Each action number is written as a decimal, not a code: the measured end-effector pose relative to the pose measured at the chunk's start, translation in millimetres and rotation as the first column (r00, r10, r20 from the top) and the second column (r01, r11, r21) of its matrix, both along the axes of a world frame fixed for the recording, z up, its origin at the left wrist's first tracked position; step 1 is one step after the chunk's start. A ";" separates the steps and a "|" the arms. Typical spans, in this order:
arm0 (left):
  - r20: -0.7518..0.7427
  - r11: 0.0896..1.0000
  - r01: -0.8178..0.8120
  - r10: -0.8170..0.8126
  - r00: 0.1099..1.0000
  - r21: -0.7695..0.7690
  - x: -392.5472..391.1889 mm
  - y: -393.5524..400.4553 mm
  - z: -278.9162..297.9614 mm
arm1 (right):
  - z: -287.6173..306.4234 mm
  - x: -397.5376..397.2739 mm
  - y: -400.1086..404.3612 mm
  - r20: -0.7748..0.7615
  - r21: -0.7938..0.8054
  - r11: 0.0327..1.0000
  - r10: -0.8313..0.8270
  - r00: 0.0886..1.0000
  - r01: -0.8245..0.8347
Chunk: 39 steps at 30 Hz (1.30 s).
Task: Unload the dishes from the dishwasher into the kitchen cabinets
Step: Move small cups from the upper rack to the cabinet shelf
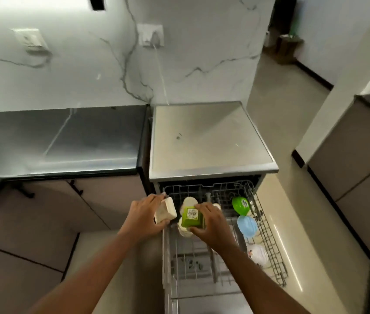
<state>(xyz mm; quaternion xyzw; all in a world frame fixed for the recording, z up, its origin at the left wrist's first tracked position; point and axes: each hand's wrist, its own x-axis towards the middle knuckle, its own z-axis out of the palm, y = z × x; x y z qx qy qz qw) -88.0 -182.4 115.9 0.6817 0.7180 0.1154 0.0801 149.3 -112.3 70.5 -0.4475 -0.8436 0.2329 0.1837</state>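
The dishwasher (211, 141) stands open with its wire rack (270, 245) pulled out. My left hand (145, 211) grips a cream square dish (167, 210) at the rack's left edge. My right hand (211, 225) holds a green square container (192, 217), bottom up with a barcode sticker, just above the rack. Cream round dishes (189, 202) stand behind and under the green container. On the rack's right side sit a green round bowl (240, 205), a light blue bowl (247, 226) and a white patterned bowl (259, 253).
A steel counter (61, 139) runs to the left, with beige cabinet doors (102, 200) and dark handles beneath. More cabinets (356, 173) stand at the right under a dark counter. Tiled floor (293, 200) lies right of the rack. The marble wall behind carries two sockets.
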 end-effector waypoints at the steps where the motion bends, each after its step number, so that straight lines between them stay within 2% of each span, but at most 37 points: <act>1: 0.006 1.000 -0.011 0.011 1.000 0.016 -13.9 -6.3 8.8 | 8.3 -14.8 -1.3 -0.015 0.024 1.000 0.012 1.000 -0.012; 6: -0.001 0.992 -0.082 0.083 0.997 0.100 -93.6 -43.4 43.8 | 42.4 -97.6 -12.1 -0.095 0.069 0.998 0.020 0.995 -0.013; 9: 0.051 0.971 -0.178 0.172 0.984 0.163 -155.8 -72.0 55.6 | 56.6 -164.7 -26.0 -0.220 0.057 0.998 0.011 0.975 0.002; 12: 0.121 0.944 -0.260 0.239 0.963 0.201 -215.9 -101.6 64.3 | 68.4 -233.3 -44.0 -0.272 0.070 0.998 0.024 0.962 -0.005; 17: 0.028 0.919 -0.271 0.275 0.961 0.288 -321.6 -113.4 102.0 | 106.8 -340.5 -54.0 -0.343 0.124 0.992 0.051 0.938 -0.008; 22: -0.055 0.916 -0.215 0.247 0.967 0.340 -393.9 -87.1 168.7 | 168.5 -410.6 -36.0 -0.425 0.198 0.980 0.051 0.904 0.037; 27: -0.146 0.901 -0.137 0.214 0.966 0.413 -428.6 -38.0 220.2 | 221.3 -437.7 5.0 -0.465 0.279 0.957 0.062 0.883 0.080; 35: -0.138 0.834 -0.068 0.170 0.976 0.548 -478.5 55.8 297.3 | 321.6 -476.6 107.9 -0.542 0.350 0.927 0.083 0.836 0.134; 39: -0.201 0.821 -0.011 0.153 0.968 0.571 -503.5 111.9 351.0 | 373.8 -499.9 164.7 -0.573 0.404 0.902 0.121 0.811 0.151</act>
